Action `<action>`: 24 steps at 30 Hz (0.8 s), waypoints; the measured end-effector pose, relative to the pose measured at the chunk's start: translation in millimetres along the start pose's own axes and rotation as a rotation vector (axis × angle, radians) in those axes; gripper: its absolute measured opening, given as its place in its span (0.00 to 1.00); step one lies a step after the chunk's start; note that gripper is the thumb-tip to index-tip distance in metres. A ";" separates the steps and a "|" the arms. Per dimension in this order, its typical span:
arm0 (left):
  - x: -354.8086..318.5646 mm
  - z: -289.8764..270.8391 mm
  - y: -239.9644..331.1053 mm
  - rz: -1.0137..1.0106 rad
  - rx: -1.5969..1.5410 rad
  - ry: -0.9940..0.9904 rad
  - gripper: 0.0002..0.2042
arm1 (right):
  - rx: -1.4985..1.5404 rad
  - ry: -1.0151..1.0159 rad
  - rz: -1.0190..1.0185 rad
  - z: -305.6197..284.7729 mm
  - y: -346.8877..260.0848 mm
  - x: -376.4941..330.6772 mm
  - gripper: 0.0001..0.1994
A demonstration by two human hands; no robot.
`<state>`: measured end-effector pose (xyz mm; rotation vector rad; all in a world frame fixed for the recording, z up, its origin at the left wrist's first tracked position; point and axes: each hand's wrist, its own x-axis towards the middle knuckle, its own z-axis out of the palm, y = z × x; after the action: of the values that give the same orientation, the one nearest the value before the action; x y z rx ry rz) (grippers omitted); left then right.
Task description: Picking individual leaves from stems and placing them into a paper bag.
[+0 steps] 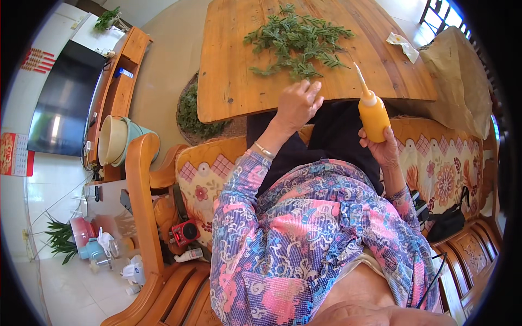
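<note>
My right hand is wrapped round the lower part of a yellow squeeze bottle. The bottle stands nearly upright, and its long thin nozzle, pale at the tip, points up toward the table. Just in front of the near edge of the wooden table, my left hand is closed with its fingers curled together; whatever they hold, if anything, is hidden. Beyond that hand a loose pile of green artificial-looking sprigs lies on the tabletop, a few stems reaching toward me.
A crumpled white tissue lies at the table's right, beside a large brown bag. More greenery fills a round basket below the table's left edge. A wooden armrest, a red radio and buckets are to my left.
</note>
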<state>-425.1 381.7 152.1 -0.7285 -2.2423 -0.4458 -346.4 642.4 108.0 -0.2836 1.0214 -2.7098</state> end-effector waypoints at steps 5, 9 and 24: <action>3.0 23.9 -18.2 0.033 0.153 -0.123 0.10 | 0.048 -0.037 0.017 0.2 4.0 5.2 0.28; 13.3 29.4 -17.5 0.112 0.182 -0.118 0.06 | 0.040 -0.023 0.015 -10.5 1.6 8.1 0.30; 35.9 -141.1 -196.8 -0.143 0.218 0.485 0.05 | 0.101 -0.133 0.027 18.3 4.3 36.0 0.35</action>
<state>-492.1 169.9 254.9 -0.3056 -1.8498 -0.3896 -375.3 617.7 122.2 -0.4221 0.8425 -2.6673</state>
